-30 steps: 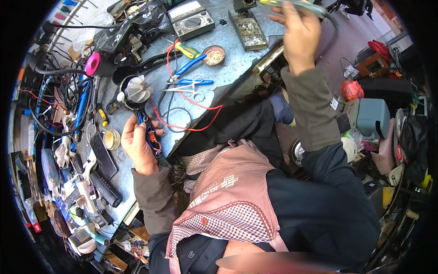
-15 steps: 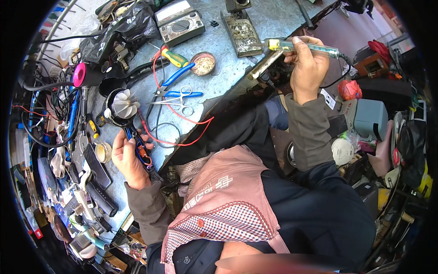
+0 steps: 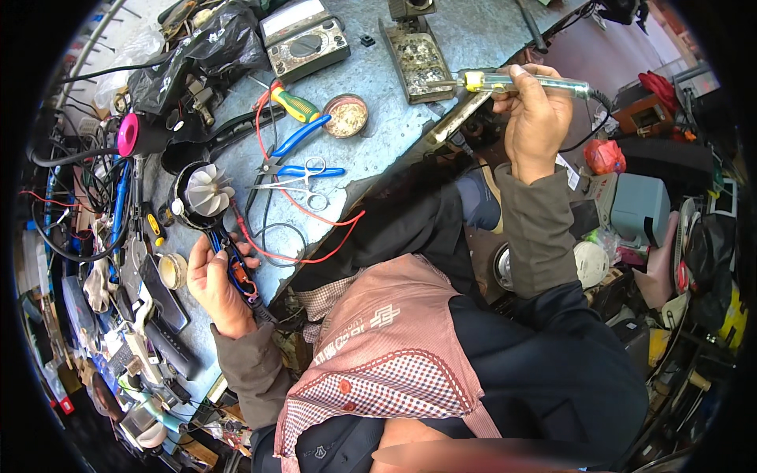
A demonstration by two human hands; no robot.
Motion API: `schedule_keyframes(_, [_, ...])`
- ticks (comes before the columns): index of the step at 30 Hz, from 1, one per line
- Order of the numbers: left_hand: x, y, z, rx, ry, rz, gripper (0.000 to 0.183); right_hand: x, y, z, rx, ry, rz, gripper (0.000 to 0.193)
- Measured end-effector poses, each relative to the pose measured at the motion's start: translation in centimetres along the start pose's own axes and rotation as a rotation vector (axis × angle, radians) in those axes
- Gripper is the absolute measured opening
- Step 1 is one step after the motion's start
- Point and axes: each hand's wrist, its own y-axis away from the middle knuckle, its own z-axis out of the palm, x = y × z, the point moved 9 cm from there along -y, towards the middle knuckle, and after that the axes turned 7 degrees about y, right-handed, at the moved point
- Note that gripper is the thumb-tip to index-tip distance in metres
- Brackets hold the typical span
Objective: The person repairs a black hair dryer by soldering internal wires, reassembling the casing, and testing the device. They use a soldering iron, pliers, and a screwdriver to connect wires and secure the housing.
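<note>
My left hand (image 3: 223,290) is closed around the opened handle of a hair dryer (image 3: 239,272), with blue and red wires showing in it. The dryer's round black housing holds a pale bladed fan (image 3: 209,191) facing up. In my right hand (image 3: 538,118), a soldering iron (image 3: 505,82) with a clear greenish handle and yellow collar is gripped between thumb and fingers. Its tip points left, over the near end of a dirty metal solder tray (image 3: 435,49); whether it touches is unclear. Forceps (image 3: 300,185), blue-handled pliers (image 3: 303,135) and a green-and-yellow screwdriver (image 3: 296,104) lie between the hands.
An analog multimeter (image 3: 306,46) stands at the back of the blue worktable (image 3: 378,150). A small round tin (image 3: 345,117) sits beside the pliers. A red wire (image 3: 335,243) loops near the table edge. Tools and cables crowd the left; a pink-ended black part (image 3: 128,134) lies there.
The whole view has shifted slightly. My hands keep their holds on the hair dryer and the soldering iron, and the iron's tip stays at the tray's near end.
</note>
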Motion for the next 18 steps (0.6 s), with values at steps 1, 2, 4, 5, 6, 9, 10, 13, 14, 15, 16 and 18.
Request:
schedule_keyframes(1, [0.0,0.0,0.0,0.004,-0.001,-0.001,0.038,0.2,0.0,0.2,-0.009,0.006,0.013,0.012])
schedule_keyframes(2, [0.1,0.1,0.0,0.006,-0.002,0.001,0.038,0.5,-0.1,0.2,-0.006,0.014,0.025,0.013])
schedule_keyframes(4, [0.1,0.1,0.1,0.012,0.000,0.007,0.039,1.3,-0.3,0.0,-0.004,0.030,0.046,0.014])
schedule_keyframes(5, [0.1,0.1,0.1,0.011,-0.008,0.001,0.039,1.4,-0.3,0.0,0.004,0.034,0.059,0.014])
schedule_keyframes(6, [0.2,0.1,0.2,0.009,-0.014,-0.006,0.039,1.4,-0.4,-0.1,0.012,0.039,0.072,0.015])
schedule_keyframes(9, [0.1,0.1,0.1,0.019,-0.029,-0.011,0.039,1.6,-0.6,0.0,0.030,0.069,0.082,0.016])
schedule_keyframes(10, [0.1,0.1,0.1,0.023,-0.031,-0.011,0.039,1.6,-0.7,-0.1,0.037,0.082,0.079,0.017])
schedule_keyframes(13, [0.1,0.1,0.1,0.016,-0.010,0.007,0.039,1.1,-0.5,-0.1,0.062,0.039,-0.003,0.018])
schedule_keyframes(14, [0.0,0.1,0.3,0.012,-0.008,0.002,0.039,0.7,-0.4,-0.4,0.088,0.040,-0.046,0.017])
schedule_keyframes(15, [0.1,0.1,0.3,0.011,-0.008,-0.002,0.039,0.3,-0.3,-0.5,0.112,0.039,-0.088,0.017])
schedule_keyframes(16, [0.1,0.1,0.3,0.010,-0.008,-0.005,0.039,-0.1,-0.2,-0.5,0.136,0.038,-0.130,0.017])
schedule_keyframes(18, [0.0,0.1,0.3,0.014,-0.015,-0.008,0.039,-0.9,0.3,0.1,0.116,0.105,-0.173,0.018])
